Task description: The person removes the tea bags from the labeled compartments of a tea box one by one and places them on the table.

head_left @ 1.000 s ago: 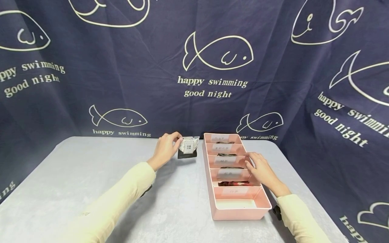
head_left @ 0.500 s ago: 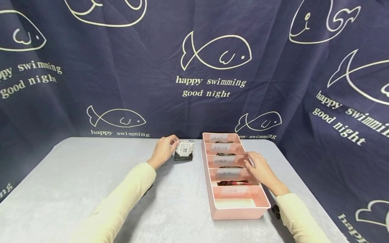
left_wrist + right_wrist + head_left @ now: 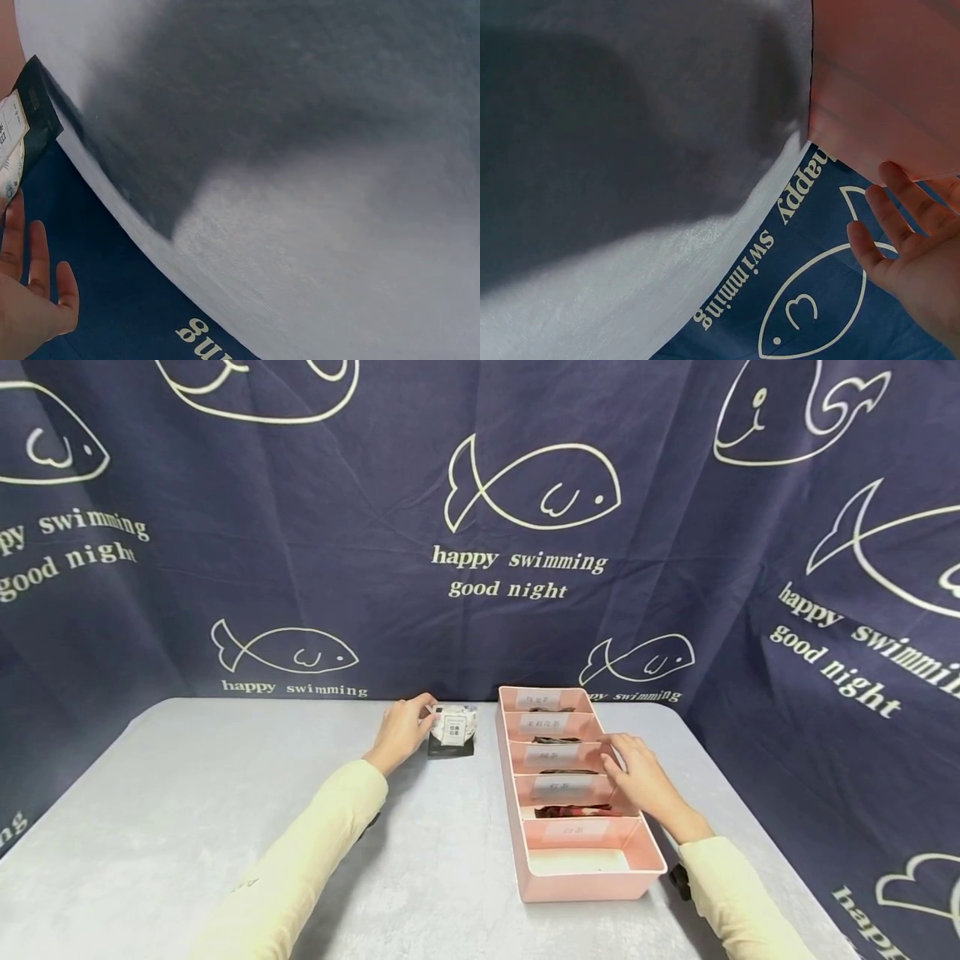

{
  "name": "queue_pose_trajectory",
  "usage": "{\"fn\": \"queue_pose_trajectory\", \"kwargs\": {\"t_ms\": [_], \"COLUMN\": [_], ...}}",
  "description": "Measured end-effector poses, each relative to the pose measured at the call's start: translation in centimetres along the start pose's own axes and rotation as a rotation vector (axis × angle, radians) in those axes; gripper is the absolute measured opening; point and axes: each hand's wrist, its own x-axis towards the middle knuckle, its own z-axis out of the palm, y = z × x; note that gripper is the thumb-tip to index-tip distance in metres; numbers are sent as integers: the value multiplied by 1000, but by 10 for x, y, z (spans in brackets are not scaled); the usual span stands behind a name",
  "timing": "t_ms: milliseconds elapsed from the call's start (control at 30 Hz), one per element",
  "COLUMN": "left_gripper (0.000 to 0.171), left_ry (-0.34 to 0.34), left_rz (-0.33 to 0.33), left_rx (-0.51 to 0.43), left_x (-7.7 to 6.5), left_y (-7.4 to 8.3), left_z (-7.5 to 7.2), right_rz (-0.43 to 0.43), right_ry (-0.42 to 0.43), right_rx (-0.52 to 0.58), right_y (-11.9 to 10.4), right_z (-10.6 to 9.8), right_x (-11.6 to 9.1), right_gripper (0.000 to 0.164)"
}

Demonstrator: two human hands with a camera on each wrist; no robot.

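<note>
My left hand (image 3: 405, 731) pinches a tea bag packet (image 3: 453, 728) by its left side, left of the box. The packet is patterned white above, black below, with a white label of Chinese characters. In the left wrist view the packet (image 3: 30, 112) shows at the left edge; whether it touches the table cannot be told. A long pink divided box (image 3: 592, 887) stands at right, each compartment labelled. My right hand (image 3: 645, 778) rests at its right rim, thumb just over the edge. In the right wrist view the fingers (image 3: 889, 214) lie fairly straight beside the box's outer wall (image 3: 885, 97).
Several compartments hold dark packets; the second from the front holds a red and black packet (image 3: 577, 811). The front one shows its pale floor (image 3: 577, 861). A grey-white table (image 3: 435, 868) lies beneath, with a navy fish-print curtain (image 3: 405, 568) behind and at both sides.
My left hand has moved slightly left and down with the packet, away from the box. The right hand stays at the box's rim. The view has shifted a little.
</note>
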Motion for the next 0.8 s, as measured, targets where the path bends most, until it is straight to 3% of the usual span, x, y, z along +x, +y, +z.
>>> {"fn": "queue_pose_trajectory", "kwargs": {"t_ms": [400, 800], "left_gripper": [41, 56], "left_ry": [-86, -218], "left_rz": [-17, -47], "left_rx": [74, 75], "left_x": [1, 2], "left_y": [-4, -6], "left_z": [2, 4], "right_rz": [-4, -3], "right_ry": [4, 12], "right_rx": [1, 7], "right_y": [0, -1], "right_z": [0, 0], "right_x": [0, -1], "right_gripper": [26, 26]}}
